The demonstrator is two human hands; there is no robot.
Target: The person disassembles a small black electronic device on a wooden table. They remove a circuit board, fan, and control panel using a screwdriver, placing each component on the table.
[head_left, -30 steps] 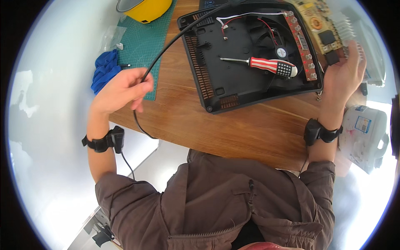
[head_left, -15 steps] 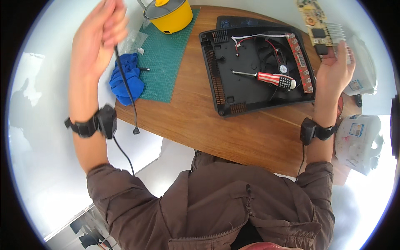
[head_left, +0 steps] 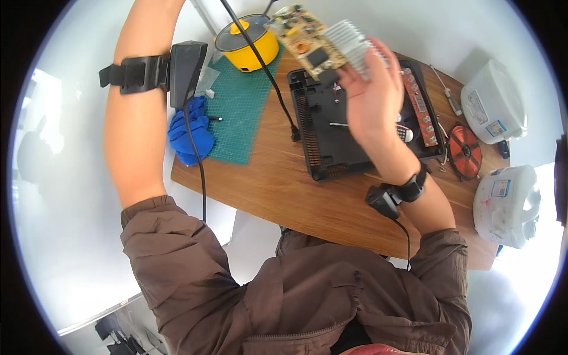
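Note:
My right hand [head_left: 376, 92] is closed on a tan circuit board [head_left: 305, 38] by its silver finned heat sink [head_left: 348, 44], held above the black plastic housing [head_left: 331, 157]. Inside that housing lies a screwdriver [head_left: 405, 133], mostly hidden behind my hand and wrist; a red button board [head_left: 419, 106] runs down its right side. My left forearm [head_left: 139, 136] reaches out through the top edge, so the hand itself is out of sight. A black power cord [head_left: 254, 53] hangs from the top edge, its plug end [head_left: 295, 135] beside the housing's left wall.
At the back left a yellow lidded pot [head_left: 251, 59] stands on a green cutting mat [head_left: 236, 136], near a bunched blue cloth [head_left: 189, 139]. Right of the housing lie a reddish round coil [head_left: 465, 151] and two white plastic containers, one far [head_left: 491, 100], one near [head_left: 506, 204].
My right hand has carried the circuit board leftward from the far right to over the housing. My left hand has risen out of view, and the cord's lower end has swung right.

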